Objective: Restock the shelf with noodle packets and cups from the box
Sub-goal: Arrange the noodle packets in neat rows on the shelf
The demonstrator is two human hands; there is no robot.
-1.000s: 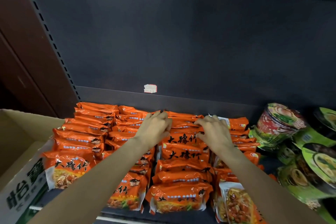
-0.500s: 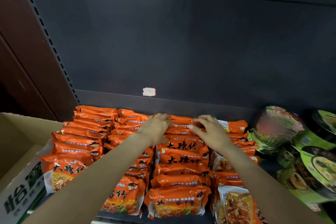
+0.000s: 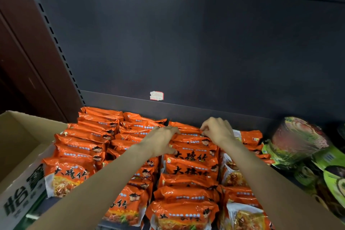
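Fingers of my left hand [image 3: 161, 141] lie curled over the top edge of the orange noodle packets [image 3: 190, 157] in the third row from the left, thumb side tucked against the pack faces, while my right hand [image 3: 217, 131] pinches the upper seam of a packet at the back of that same row, close to the shelf's rear lip [image 3: 119, 99]. Both hands grip film, not noodle block. I judge these packets light and crinkly, the glossy wrapper slippery, the brittle cake inside easy to crack if squeezed across the middle; the crimped top seam or the two short ends look like the safest hold, and a flat palm should serve for nudging the row upright. Further rows of the same packets stand to the left and near the front edge, leaning back like tiles. Beside them on the right, green noodle cups [image 3: 298, 140] lie tumbled on their sides. At my left sits the cardboard box [image 3: 20, 155], its inside mostly hidden.
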